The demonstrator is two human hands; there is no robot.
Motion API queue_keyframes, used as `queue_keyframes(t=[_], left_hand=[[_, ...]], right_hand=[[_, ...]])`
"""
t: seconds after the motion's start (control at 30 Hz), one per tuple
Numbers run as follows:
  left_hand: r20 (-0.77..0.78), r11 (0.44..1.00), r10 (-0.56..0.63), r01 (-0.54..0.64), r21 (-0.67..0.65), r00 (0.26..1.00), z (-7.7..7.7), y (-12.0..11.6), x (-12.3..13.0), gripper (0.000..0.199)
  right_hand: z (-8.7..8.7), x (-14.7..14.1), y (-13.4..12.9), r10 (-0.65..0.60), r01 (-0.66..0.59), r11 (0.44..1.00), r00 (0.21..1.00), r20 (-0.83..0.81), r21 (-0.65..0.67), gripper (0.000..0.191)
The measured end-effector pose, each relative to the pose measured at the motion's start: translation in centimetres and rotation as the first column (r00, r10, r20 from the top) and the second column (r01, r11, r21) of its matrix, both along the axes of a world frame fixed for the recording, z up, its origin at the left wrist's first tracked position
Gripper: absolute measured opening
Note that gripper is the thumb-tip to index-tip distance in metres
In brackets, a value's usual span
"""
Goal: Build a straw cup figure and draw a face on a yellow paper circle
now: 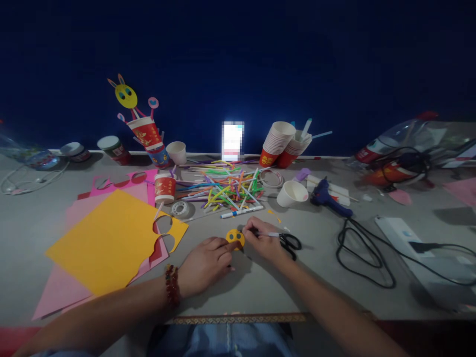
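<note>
A small round yellow paper face (235, 239) with two dark eyes lies on the grey table near its front. My left hand (209, 261) rests flat beside it, its fingertips pressing on the disc's lower left part. In my right hand (265, 239) is a marker (274, 234), pinched between the fingers, with its tip at the disc's right edge. Black-handled scissors (290, 243) lie just under and behind the right hand. Above the disc lies a white and blue marker (241, 212).
Yellow paper (107, 243) covers pink sheets at left. Many coloured sticks (230, 186) lie behind the hands. Stacked cups (277, 144), a white cup (292, 194) and a blue glue gun (329, 198) with looping cable stand or lie right. A decorated cup figure (147, 134) stands back left.
</note>
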State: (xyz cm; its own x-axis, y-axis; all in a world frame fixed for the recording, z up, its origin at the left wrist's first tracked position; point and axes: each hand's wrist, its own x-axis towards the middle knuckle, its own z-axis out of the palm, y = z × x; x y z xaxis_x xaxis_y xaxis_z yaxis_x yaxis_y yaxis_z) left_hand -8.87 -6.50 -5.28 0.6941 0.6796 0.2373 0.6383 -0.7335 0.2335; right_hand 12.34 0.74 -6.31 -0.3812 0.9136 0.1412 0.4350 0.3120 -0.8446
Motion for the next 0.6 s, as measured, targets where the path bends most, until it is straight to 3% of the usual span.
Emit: queue_keyframes(t=[0.6], left_hand=[[0.014, 1.0, -0.002, 0.002, 0.012, 1.0, -0.2, 0.02, -0.01, 0.013]], right_hand=[[-0.31, 0.04, 0.04, -0.016, 0.016, 1.0, 1.0, 0.005, 0.019, 0.015]])
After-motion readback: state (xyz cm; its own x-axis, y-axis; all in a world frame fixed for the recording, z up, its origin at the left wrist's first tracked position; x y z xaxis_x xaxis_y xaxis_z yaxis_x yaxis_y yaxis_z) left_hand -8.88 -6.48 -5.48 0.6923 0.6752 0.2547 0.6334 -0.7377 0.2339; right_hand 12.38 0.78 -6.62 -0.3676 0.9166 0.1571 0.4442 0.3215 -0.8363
